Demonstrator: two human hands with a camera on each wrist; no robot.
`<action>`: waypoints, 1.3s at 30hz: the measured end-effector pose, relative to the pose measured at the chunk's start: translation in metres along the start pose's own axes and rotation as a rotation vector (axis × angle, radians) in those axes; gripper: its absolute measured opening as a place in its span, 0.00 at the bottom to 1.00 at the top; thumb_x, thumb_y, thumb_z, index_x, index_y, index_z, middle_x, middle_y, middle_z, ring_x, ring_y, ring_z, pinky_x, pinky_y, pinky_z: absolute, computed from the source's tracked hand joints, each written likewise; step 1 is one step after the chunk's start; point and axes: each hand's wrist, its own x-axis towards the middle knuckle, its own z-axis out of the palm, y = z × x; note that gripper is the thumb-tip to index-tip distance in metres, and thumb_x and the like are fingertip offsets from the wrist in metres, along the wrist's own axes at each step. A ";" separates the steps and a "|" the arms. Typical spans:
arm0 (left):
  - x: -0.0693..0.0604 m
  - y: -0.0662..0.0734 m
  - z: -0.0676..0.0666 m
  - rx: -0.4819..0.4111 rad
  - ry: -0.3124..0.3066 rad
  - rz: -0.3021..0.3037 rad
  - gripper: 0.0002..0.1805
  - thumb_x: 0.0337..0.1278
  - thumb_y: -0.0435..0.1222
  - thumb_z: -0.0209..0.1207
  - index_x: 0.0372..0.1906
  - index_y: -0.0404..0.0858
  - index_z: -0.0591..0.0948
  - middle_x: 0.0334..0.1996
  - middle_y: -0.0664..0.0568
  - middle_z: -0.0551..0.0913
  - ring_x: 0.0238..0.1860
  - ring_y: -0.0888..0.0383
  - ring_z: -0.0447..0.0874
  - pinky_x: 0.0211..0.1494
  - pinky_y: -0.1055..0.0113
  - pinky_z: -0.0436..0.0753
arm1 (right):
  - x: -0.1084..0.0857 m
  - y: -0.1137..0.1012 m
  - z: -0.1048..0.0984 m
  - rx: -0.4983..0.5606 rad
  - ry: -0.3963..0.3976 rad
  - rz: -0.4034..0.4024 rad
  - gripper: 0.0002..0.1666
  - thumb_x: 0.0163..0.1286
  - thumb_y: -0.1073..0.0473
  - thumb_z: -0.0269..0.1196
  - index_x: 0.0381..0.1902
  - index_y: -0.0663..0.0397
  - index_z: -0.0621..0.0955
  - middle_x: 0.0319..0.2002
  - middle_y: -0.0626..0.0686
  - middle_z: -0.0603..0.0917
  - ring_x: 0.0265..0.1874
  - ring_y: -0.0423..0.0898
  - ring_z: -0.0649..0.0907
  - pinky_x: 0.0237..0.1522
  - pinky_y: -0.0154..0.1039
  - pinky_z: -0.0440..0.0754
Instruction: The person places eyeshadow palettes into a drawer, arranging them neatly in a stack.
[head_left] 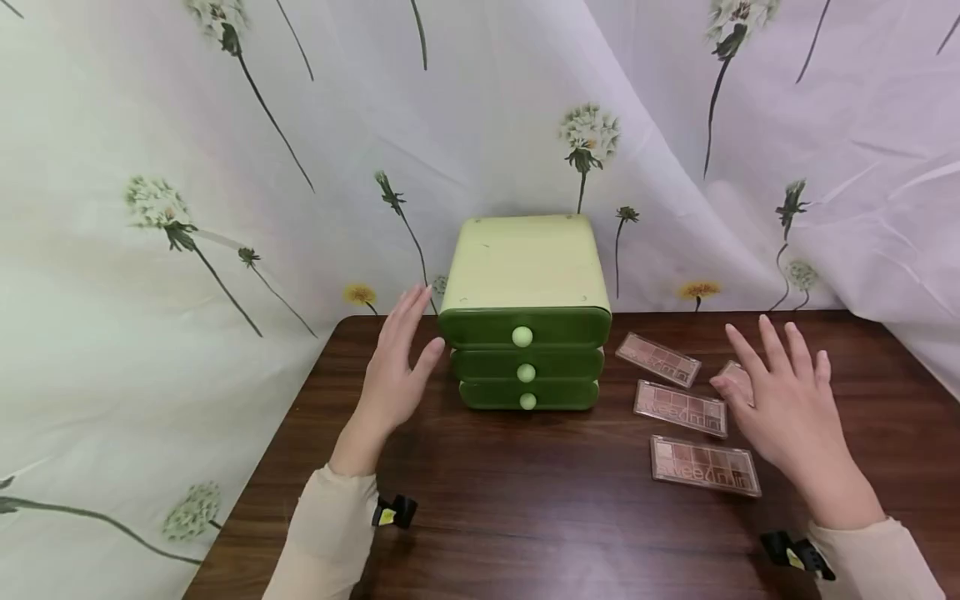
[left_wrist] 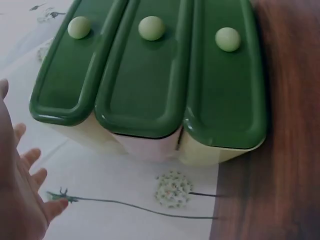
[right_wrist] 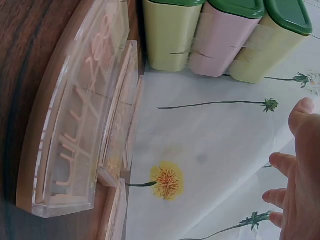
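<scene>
A small green chest of drawers (head_left: 528, 262) stands at the back of the table, its three dark green drawers closed, each with a round pale knob. My left hand (head_left: 393, 362) hovers beside its left side, fingers extended, holding nothing. In the left wrist view the drawer fronts (left_wrist: 145, 75) fill the upper part, apart from the fingers. My right hand (head_left: 791, 400) is spread above the table at the right, holding nothing. Near it lie several eyeshadow palettes: a front one (head_left: 705, 465), a middle one (head_left: 681, 408), a back one (head_left: 658, 359) and one partly hidden by the hand (head_left: 737, 379).
The dark wooden table (head_left: 487, 492) ends against a white cloth (head_left: 495, 108) printed with dandelions, hanging behind and at the left. From the right wrist view, the chest's side (right_wrist: 172, 37) shows yellow and pink drawer bodies. Black wrist cameras (head_left: 395, 511) sit at both sleeves.
</scene>
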 end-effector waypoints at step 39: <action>0.063 -0.035 0.014 -0.630 -0.217 -0.070 0.28 0.74 0.40 0.44 0.75 0.39 0.64 0.78 0.51 0.52 0.76 0.51 0.50 0.74 0.44 0.49 | -0.002 -0.088 0.002 0.148 0.307 -0.248 0.31 0.61 0.59 0.70 0.63 0.58 0.77 0.46 0.59 0.85 0.37 0.56 0.84 0.38 0.54 0.79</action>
